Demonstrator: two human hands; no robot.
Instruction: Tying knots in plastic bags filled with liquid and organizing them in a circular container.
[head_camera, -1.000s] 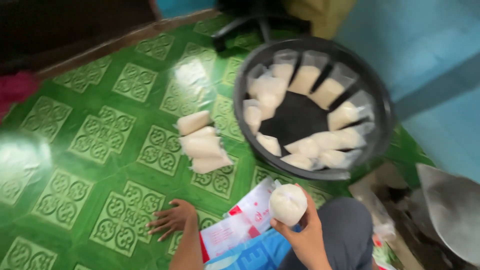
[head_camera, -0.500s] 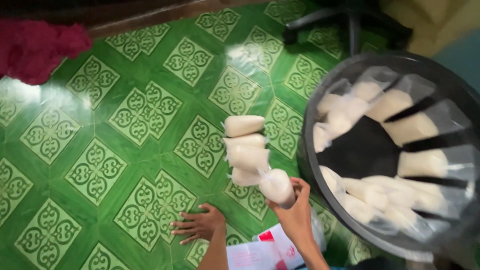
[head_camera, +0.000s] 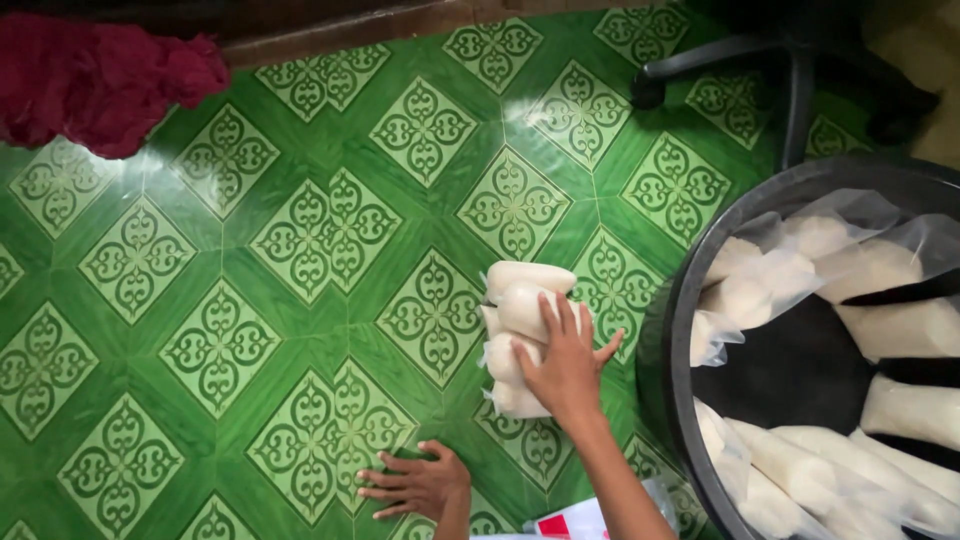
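A small pile of white filled plastic bags (head_camera: 525, 280) lies on the green patterned floor tiles (head_camera: 300, 240). My right hand (head_camera: 562, 365) lies palm down on top of the pile, fingers stretched over one bag and thumb spread out to the right, not closed around anything. My left hand (head_camera: 415, 483) rests flat on the floor at the lower middle, fingers apart, holding nothing, a short way below the pile.
A big round black tub (head_camera: 672, 330) at the right holds several more white filled bags (head_camera: 880, 270) set around its inside wall. A dark red cloth (head_camera: 100, 75) lies at the top left. A black chair base (head_camera: 790, 70) stands at the top right.
My right hand has carried a white bag from near my lap to the pile and set it down there, fingers now flat on it. The view has swung closer to the floor.
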